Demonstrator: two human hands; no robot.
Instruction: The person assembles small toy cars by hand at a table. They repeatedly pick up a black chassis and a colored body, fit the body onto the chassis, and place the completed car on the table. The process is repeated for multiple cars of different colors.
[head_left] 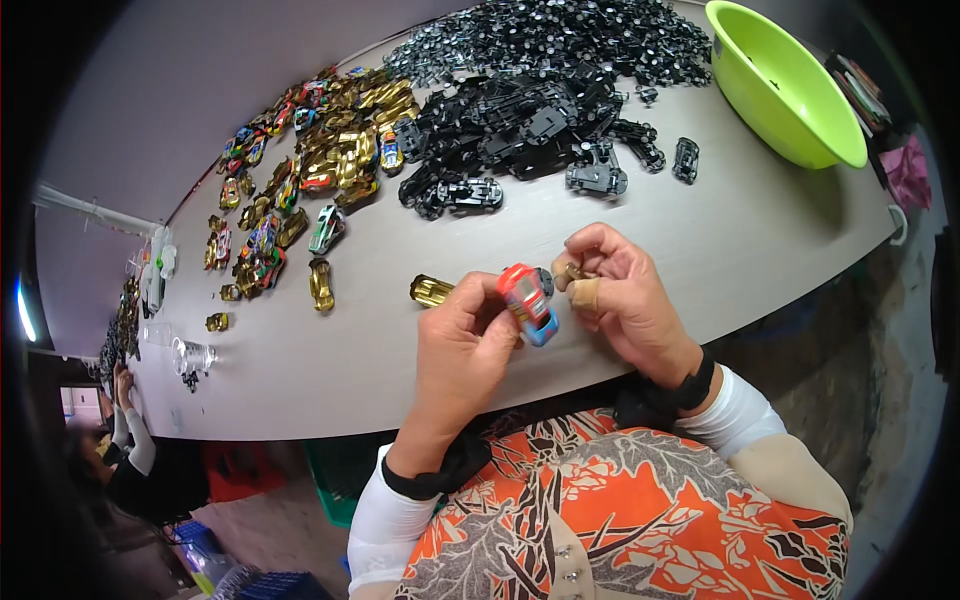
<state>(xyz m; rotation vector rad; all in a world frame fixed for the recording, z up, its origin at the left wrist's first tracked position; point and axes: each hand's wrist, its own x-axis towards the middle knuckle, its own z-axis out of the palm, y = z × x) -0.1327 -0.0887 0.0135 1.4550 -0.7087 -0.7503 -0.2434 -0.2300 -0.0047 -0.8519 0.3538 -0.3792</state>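
My left hand [460,345] is closed around the sides of a small red and blue toy car [527,303], held tilted above the table's near edge. Close beside the car, my right hand [620,295] has its thumb and fingers pressed together in a pinch. What it holds, if anything, is too small to name. A tan wrap covers one of its digits. Between the car and the right fingertips shows a small dark round part [545,280], perhaps a wheel. A gold toy car body [430,291] lies on the table just behind my left hand.
Black toy car chassis [530,120] are heaped at the back, with a pile of small wheel parts [560,40] behind. Gold and coloured car bodies [345,160] spread leftward. A green basin [780,90] stands right, a clear cup [192,356] left. Another person [140,450] sits far left.
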